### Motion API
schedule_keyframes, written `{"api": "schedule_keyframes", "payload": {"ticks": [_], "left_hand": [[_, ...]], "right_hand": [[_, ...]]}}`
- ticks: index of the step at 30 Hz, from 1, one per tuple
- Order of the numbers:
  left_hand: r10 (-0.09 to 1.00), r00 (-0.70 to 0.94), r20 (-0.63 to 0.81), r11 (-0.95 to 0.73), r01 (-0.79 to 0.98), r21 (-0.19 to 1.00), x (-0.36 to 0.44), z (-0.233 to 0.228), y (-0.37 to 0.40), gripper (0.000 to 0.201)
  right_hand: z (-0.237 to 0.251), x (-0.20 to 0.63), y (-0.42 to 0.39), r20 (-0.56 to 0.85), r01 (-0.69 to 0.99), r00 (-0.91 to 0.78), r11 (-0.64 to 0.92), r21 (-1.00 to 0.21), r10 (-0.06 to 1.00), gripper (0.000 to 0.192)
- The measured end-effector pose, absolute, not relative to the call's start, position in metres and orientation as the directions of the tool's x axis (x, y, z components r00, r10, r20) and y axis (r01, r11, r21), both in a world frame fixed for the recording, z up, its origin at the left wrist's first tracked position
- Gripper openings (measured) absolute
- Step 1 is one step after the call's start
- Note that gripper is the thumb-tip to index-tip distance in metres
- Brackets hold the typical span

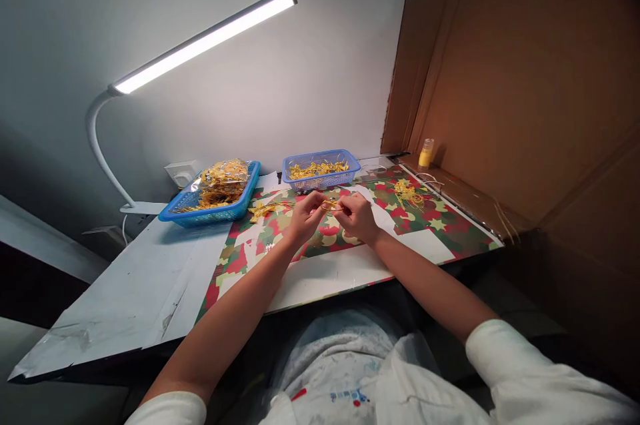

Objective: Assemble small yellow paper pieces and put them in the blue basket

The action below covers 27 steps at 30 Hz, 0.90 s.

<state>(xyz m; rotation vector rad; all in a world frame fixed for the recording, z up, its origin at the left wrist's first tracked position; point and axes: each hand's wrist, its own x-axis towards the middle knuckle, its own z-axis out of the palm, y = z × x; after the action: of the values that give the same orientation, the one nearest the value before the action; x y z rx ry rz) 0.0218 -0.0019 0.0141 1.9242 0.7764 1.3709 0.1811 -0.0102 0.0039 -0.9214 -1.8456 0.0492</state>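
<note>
Over the middle of the patterned table cover, my left hand (306, 217) and my right hand (357, 215) face each other with fingertips pinched. Between them runs a thin yellow cord piece (330, 205), gripped at both sides; its exact form is too small to make out. Left of my left hand lies a small bunch of yellow pieces with strands (267, 210). Beyond both hands stands a light blue basket (323, 179) holding many loose yellow pieces. A tangle of yellow cords (409, 195) rests to the right of my right hand.
At the left, a blue tray (205, 215) carries a heaped plastic bag of yellow pieces (225, 181). A lit lamp (210, 38) arches above. Cardboard panels (520, 78) wall off the right side, near a small bottle with yellow contents (426, 153). White paper (330, 278) covers the front edge.
</note>
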Motion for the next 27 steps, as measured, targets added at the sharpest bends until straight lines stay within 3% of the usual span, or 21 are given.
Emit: {"api": "schedule_keyframes", "payload": {"ticks": [4, 11, 18, 22, 27], "left_hand": [[0.768, 0.317, 0.557, -0.623, 0.168, 0.764, 0.0212, 0.0178, -0.0061, 0.024], [0.853, 0.340, 0.396, -0.395, -0.076, 0.915, 0.0255, 0.0137, -0.0046, 0.020], [0.883, 0.357, 0.304, -0.245, -0.202, 0.948, 0.0274, 0.0094, 0.0010, 0.018], [0.866, 0.346, 0.360, -0.344, -0.109, 0.933, 0.0275, 0.0136, -0.0034, 0.019], [0.819, 0.307, 0.485, -0.550, 0.176, 0.817, 0.0242, 0.0155, -0.0081, 0.018]], "right_hand": [[0.0048, 0.1803, -0.0131, 0.767, 0.546, -0.200, 0.719, -0.430, 0.610, 0.022], [0.0037, 0.1772, -0.0148, 0.707, 0.435, -0.159, 0.692, -0.576, 0.689, 0.030], [0.0016, 0.1755, -0.0132, 0.671, 0.302, -0.128, 0.673, -0.675, 0.730, 0.034], [0.0031, 0.1754, -0.0151, 0.650, 0.340, -0.129, 0.649, -0.680, 0.749, 0.033], [0.0062, 0.1749, -0.0172, 0.634, 0.428, -0.144, 0.626, -0.652, 0.760, 0.027]]}}
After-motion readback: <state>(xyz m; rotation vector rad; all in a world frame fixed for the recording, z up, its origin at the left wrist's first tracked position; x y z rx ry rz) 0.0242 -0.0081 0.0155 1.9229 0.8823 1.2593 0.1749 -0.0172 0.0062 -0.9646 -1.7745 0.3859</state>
